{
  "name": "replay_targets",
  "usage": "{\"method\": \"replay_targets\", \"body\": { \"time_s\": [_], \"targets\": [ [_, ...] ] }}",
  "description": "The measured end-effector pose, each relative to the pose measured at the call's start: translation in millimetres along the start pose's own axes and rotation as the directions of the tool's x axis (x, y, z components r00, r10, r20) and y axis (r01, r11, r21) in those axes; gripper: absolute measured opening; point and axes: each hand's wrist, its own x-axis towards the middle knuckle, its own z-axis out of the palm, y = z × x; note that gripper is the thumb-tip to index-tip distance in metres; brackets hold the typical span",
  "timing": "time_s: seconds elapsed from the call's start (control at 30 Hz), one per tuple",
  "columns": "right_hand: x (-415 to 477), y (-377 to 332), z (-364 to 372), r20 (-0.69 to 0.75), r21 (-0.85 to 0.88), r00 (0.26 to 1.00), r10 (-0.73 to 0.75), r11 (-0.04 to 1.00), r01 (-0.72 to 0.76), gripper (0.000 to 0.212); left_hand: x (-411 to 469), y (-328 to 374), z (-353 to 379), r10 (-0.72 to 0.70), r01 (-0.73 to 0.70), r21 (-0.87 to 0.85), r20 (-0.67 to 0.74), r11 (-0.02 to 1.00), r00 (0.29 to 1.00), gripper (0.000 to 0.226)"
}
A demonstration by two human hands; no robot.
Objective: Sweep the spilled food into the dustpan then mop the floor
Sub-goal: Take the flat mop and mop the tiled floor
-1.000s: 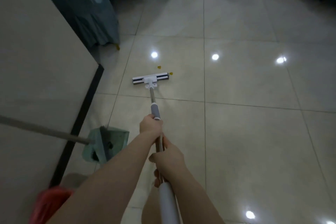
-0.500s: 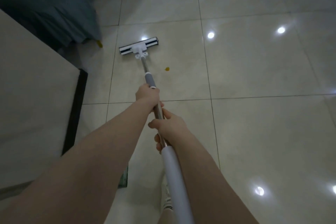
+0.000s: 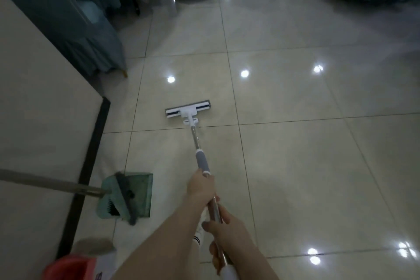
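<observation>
Left hand point(image 3: 201, 186) and right hand point(image 3: 225, 234) both grip mop point(image 3: 188, 110) pole. Mop head flat on floor point(image 3: 295, 154). Dustpan point(image 3: 141, 188) to the left.

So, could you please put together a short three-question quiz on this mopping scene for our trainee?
1. True or false: the mop head lies on the floor.
2. The left hand and the right hand both grip the mop handle. Which is nearer the mop head? A) left B) right C) they are level
3. Fill in: the broom lies across the green ____.

Key: 1 true; 2 A; 3 dustpan.
</observation>
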Motion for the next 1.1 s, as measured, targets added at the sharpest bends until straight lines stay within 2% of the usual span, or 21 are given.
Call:
{"method": "replay_targets", "body": {
  "time_s": [0.17,0.27,0.33,0.43,0.63,0.73,0.87,0.97,1.1],
  "targets": [
    [-75,47,-28,-0.011,-0.001,0.999,0.032,0.999,-0.032,0.058,-82,-28,34,-0.004,0.010,-0.113,0.055,0.994,0.998,0.014],
    [-65,27,-32,-0.024,-0.032,1.000,0.010,0.999,-0.011,0.061,-68,-11,31,-0.020,0.015,-0.164,-0.026,0.986,0.999,0.012],
    [-40,4,-33,-0.029,-0.066,1.000,-0.002,0.998,0.000,0.058,-38,5,28,-0.033,0.017,-0.184,-0.089,0.983,0.995,0.016],
    [5,-40,-32,-0.025,-0.142,0.999,-0.025,0.990,0.021,0.040,16,32,22,-0.050,0.029,-0.206,-0.095,0.978,0.994,0.017],
    [141,-160,10,0.042,-0.112,0.999,0.006,0.994,-0.001,0.057,173,107,-37,-0.033,0.010,-0.222,-0.101,0.975,0.994,0.009],
    [220,-225,51,0.074,-0.119,0.997,0.016,0.993,-0.007,0.072,269,133,-78,0.001,-0.020,-0.152,-0.129,0.988,0.992,0.021],
    [303,-297,88,0.091,-0.140,0.995,0.032,0.990,-0.019,0.074,368,162,-116,-0.009,-0.017,-0.166,-0.158,0.986,0.987,0.023],
    [332,-321,96,0.121,-0.133,0.990,0.067,0.990,-0.051,0.070,392,178,-127,-0.015,-0.018,-0.221,-0.144,0.975,0.989,0.019],
    [315,-309,76,0.091,-0.206,0.992,0.089,0.976,-0.068,0.067,361,181,-113,-0.018,-0.010,-0.271,-0.101,0.963,0.995,0.010]
  ]
}}
